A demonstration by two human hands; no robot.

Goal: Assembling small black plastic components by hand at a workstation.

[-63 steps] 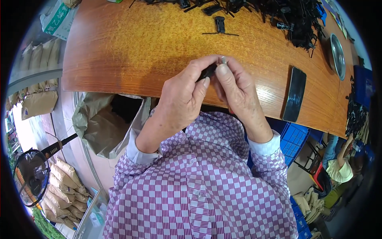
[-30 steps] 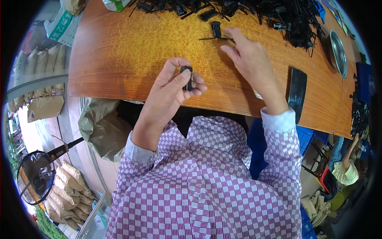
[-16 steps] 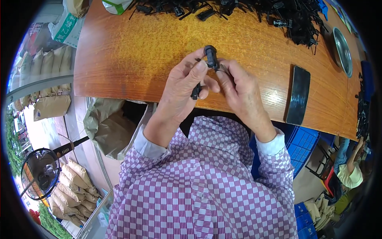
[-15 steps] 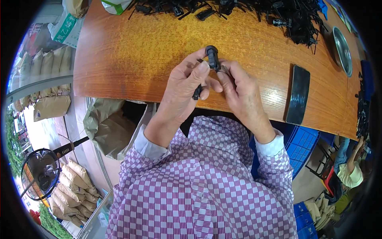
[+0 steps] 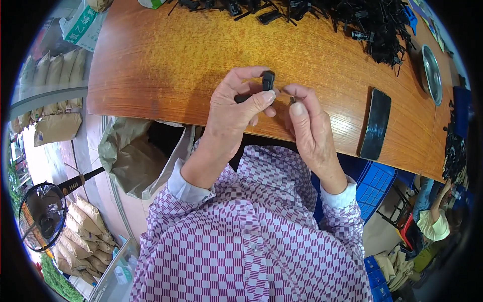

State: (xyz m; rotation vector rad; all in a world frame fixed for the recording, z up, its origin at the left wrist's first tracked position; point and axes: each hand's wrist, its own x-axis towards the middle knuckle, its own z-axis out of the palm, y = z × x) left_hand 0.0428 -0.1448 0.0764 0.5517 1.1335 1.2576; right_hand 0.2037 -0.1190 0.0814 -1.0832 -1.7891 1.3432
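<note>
Pinching a small black part point(image 5: 267, 80) between thumb and fingers, my left hand point(image 5: 236, 108) is holding it just above the near edge of the table point(image 5: 151, 65), while my right hand point(image 5: 309, 128) is closing its fingertips on a tiny piece point(image 5: 292, 99) just beside that part. Past my hands, to the right, a dark phone point(image 5: 376, 124) is lying flat on the wood, and farther off a pile of black parts point(image 5: 372, 25) is spreading along the far edge with a metal bowl point(image 5: 432, 74) sitting near it.
</note>
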